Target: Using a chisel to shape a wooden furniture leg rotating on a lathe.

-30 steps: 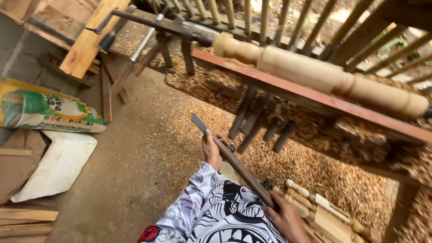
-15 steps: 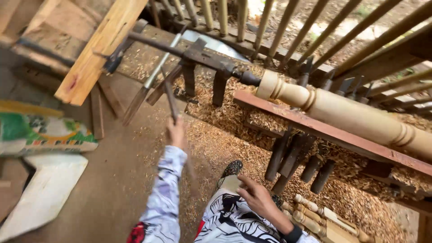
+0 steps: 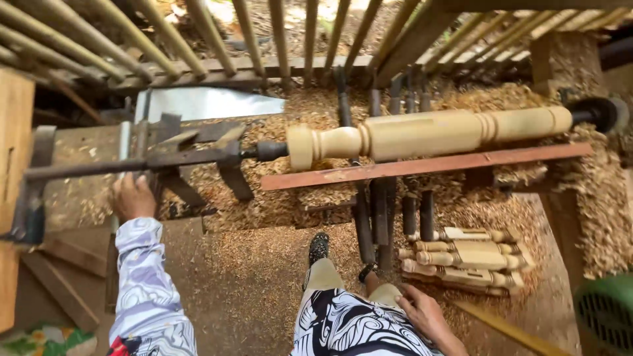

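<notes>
Head view, looking down at a wood lathe.

Left hand (image 3: 134, 198), at 9 o'clock in the frame: reaches up to the lathe's dark metal tailstock frame (image 3: 191, 155). Fingers curl over something at the frame's lower edge; what the grip closes on is hidden behind the hand, so I cannot tell whether it holds anything. Patterned white sleeve (image 3: 142, 283) runs down to 7 o'clock.

Right hand (image 3: 428, 316), at 5 o'clock: rests low beside the patterned shorts (image 3: 349, 326), fingers loosely bent, palm down. A long yellowish stick (image 3: 508, 329) lies just beside it, running toward 4 o'clock; contact with the hand not clear, grip state cannot be told.

Workpiece: pale turned spindle (image 3: 428, 132) mounted horizontally between centres, from the middle of the frame out to 2 o'clock. Beads and coves cut at both ends, plain cylinder between. Well apart from both hands.

Rusty tool rest bar (image 3: 422, 168) lies just below the spindle, parallel to it.

Surface and floor covered in shavings (image 3: 290, 198).

Stack of finished turned spindles (image 3: 461, 260) on the floor at 4 o'clock, under the bar. Dark chisels (image 3: 376, 217) hang upright between lathe and stack.

Foot in a dark shoe (image 3: 318, 247) near centre, at 6 o'clock.

Slatted wooden railing (image 3: 264, 33) across 12 o'clock.
</notes>
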